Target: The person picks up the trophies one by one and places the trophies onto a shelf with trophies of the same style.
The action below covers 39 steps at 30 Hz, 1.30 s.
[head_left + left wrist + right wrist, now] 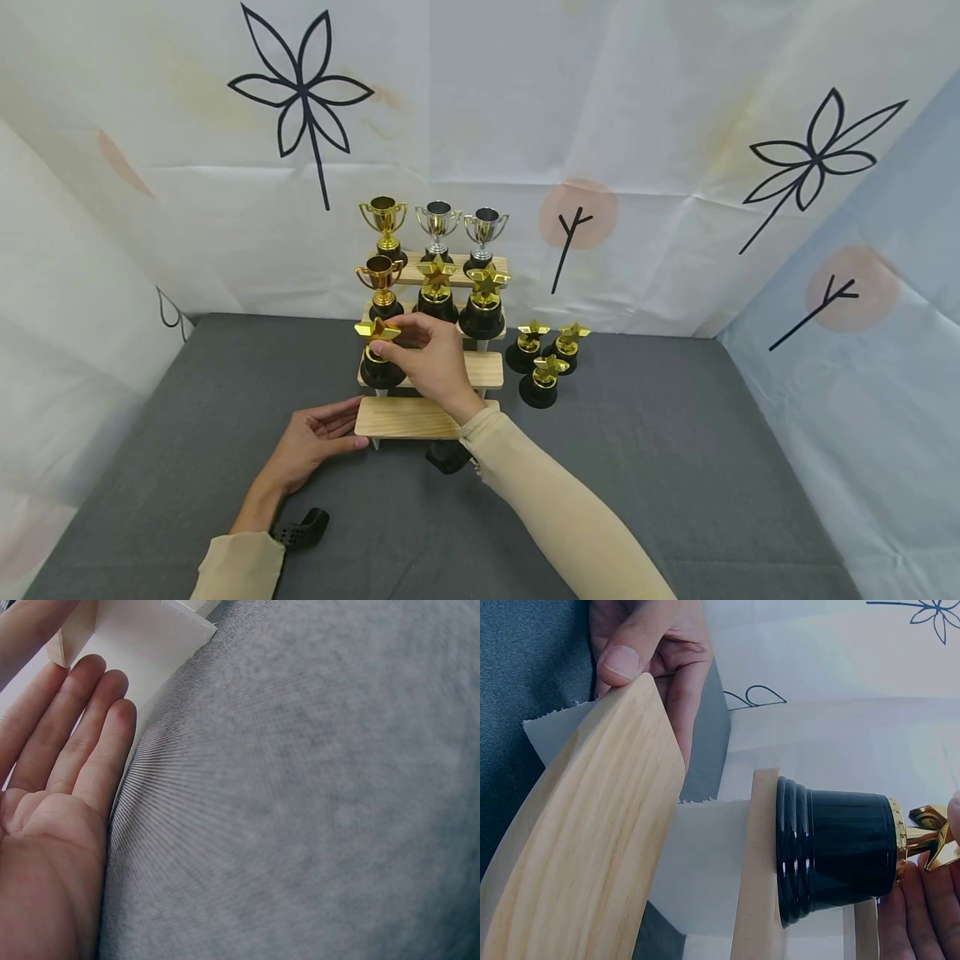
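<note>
The right hand (435,358) had its grip pinched on a gold plastic star trophy with a glossy black round base (382,372), thumb and fingers meeting at the star. The trophy stood upright at the left end of the second step from the bottom of a tiered stand of pale wooden boards on white supports (420,418); in the right wrist view its base met the board.

The left hand (315,443) held the left end of the lowest board, its grip spanning the wood with the thumb at the front edge and the nearly straight fingers along the rear side.

On the top step stood a shiny gold two-handled cup (384,218) and, to its right, two silver two-handled cups (438,220) on black bases. One step down, a copper-coloured two-handled cup (381,277) stood at the left, directly behind the held trophy, with two gold star trophies on black bases (437,283) beside it. Right of the stand, three smaller gold star trophies (542,392) were clustered on the grey cloth-covered bench (675,467). Behind everything hung a white fabric backdrop with black line-drawn flowers (495,108).
</note>
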Tool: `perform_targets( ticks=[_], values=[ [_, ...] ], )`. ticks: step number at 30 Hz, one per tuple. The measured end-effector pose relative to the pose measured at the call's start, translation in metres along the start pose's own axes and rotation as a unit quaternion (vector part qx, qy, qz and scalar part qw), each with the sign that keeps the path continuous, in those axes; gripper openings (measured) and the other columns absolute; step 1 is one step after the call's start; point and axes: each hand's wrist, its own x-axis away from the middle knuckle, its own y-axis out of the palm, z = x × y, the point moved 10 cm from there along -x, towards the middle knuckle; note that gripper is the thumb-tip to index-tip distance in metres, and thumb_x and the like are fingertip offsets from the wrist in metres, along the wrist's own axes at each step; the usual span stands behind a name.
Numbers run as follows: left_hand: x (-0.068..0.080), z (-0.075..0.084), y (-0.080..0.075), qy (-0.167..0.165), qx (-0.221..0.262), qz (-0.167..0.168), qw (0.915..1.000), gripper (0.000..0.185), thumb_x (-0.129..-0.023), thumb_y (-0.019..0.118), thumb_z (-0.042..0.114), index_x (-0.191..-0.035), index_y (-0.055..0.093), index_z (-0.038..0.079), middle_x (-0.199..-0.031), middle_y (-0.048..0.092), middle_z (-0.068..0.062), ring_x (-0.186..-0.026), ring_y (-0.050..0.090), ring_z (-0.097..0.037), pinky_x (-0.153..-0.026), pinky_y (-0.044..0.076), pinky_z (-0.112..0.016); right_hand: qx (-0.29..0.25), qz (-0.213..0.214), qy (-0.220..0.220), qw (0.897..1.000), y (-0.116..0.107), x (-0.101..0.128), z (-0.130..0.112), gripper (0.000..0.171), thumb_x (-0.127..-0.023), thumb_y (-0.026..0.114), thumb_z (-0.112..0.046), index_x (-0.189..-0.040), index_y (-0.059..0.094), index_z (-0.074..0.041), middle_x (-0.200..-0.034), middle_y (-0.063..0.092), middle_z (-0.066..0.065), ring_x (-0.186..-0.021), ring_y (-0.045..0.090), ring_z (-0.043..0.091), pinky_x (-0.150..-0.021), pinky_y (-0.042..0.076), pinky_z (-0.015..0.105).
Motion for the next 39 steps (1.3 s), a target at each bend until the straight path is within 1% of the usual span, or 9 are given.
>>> perform_targets(
  ticks=[4,6,11,15,22,26,30,33,39],
  values=[
    [0.0,0.0,-0.001,0.002,0.001,0.0,1.0,0.071,-0.082,0.08,-0.008,-0.144,0.045,-0.015,-0.144,0.045,-0.038,-0.119,0.061,-0.005,-0.102,0.053,-0.026,0.003,-0.002,0.002,1.0,0.001,0.0,0.001,0.031,-0.086,0.083,-0.008,-0.114,0.073,0.001,-0.111,0.073,0.014,-0.102,0.071,0.02,-0.095,0.061,0.038],
    [0.0,0.0,-0.001,0.002,0.0,0.0,1.0,0.071,-0.082,0.08,-0.008,-0.144,0.045,-0.015,-0.144,0.045,-0.038,-0.119,0.061,-0.005,-0.102,0.053,-0.026,0.003,-0.003,0.003,1.0,0.002,0.0,0.001,0.03,-0.086,0.083,-0.008,-0.114,0.073,0.001,-0.11,0.073,0.013,-0.102,0.071,0.02,-0.095,0.061,0.038],
    [0.0,0.001,0.0,0.001,0.0,-0.001,1.0,0.072,-0.082,0.081,-0.007,-0.144,0.045,-0.015,-0.143,0.045,-0.038,-0.119,0.061,-0.005,-0.102,0.053,-0.026,-0.005,-0.003,0.006,1.0,0.001,0.0,0.001,0.03,-0.086,0.083,-0.007,-0.113,0.073,0.001,-0.11,0.073,0.015,-0.102,0.071,0.021,-0.096,0.06,0.047],
    [-0.001,0.002,0.0,0.001,0.001,-0.001,1.0,0.072,-0.081,0.081,-0.008,-0.143,0.046,-0.016,-0.143,0.045,-0.038,-0.119,0.062,-0.005,-0.102,0.053,-0.026,-0.008,-0.008,0.011,1.0,0.001,0.0,0.002,0.031,-0.087,0.082,-0.007,-0.115,0.072,0.002,-0.111,0.073,0.015,-0.103,0.071,0.022,-0.096,0.059,0.048],
    [-0.001,0.001,0.0,-0.001,0.0,-0.001,1.0,0.071,-0.081,0.081,-0.007,-0.143,0.046,-0.015,-0.143,0.046,-0.037,-0.119,0.062,-0.006,-0.102,0.053,-0.025,0.004,-0.018,0.027,0.999,0.002,0.001,0.003,0.033,-0.087,0.083,-0.01,-0.117,0.073,-0.002,-0.114,0.073,0.011,-0.104,0.07,0.018,-0.095,0.06,0.034],
    [0.0,0.0,0.0,-0.001,0.0,-0.002,1.0,0.072,-0.082,0.081,-0.007,-0.144,0.046,-0.015,-0.143,0.045,-0.038,-0.119,0.062,-0.006,-0.102,0.053,-0.025,0.005,-0.021,0.03,0.999,0.0,0.002,0.002,0.036,-0.086,0.084,-0.011,-0.119,0.073,-0.002,-0.115,0.073,0.01,-0.106,0.07,0.02,-0.094,0.06,0.029],
    [-0.001,0.0,0.0,-0.004,-0.005,0.001,1.0,0.072,-0.081,0.081,-0.007,-0.144,0.046,-0.015,-0.144,0.045,-0.037,-0.119,0.061,-0.005,-0.102,0.053,-0.024,-0.003,-0.024,0.028,0.999,-0.003,0.003,0.001,0.038,-0.085,0.085,-0.011,-0.119,0.072,-0.001,-0.115,0.072,0.012,-0.107,0.07,0.025,-0.096,0.06,0.034],
    [-0.001,-0.001,0.0,-0.008,-0.006,0.003,0.9999,0.073,-0.081,0.082,-0.006,-0.144,0.046,-0.015,-0.144,0.046,-0.037,-0.119,0.061,-0.004,-0.102,0.053,-0.024,-0.012,-0.024,0.022,0.999,-0.007,0.003,-0.001,0.038,-0.085,0.085,-0.011,-0.119,0.072,0.0,-0.115,0.072,0.013,-0.107,0.07,0.025,-0.098,0.059,0.041],
    [-0.002,-0.002,-0.001,-0.014,-0.006,0.003,0.9999,0.073,-0.081,0.082,-0.005,-0.144,0.046,-0.014,-0.145,0.046,-0.036,-0.119,0.061,-0.004,-0.102,0.053,-0.024,-0.022,-0.021,0.011,0.999,-0.016,0.005,-0.003,0.038,-0.086,0.083,-0.008,-0.119,0.07,0.003,-0.116,0.072,0.015,-0.11,0.068,0.022,-0.102,0.056,0.041]
  ],
)
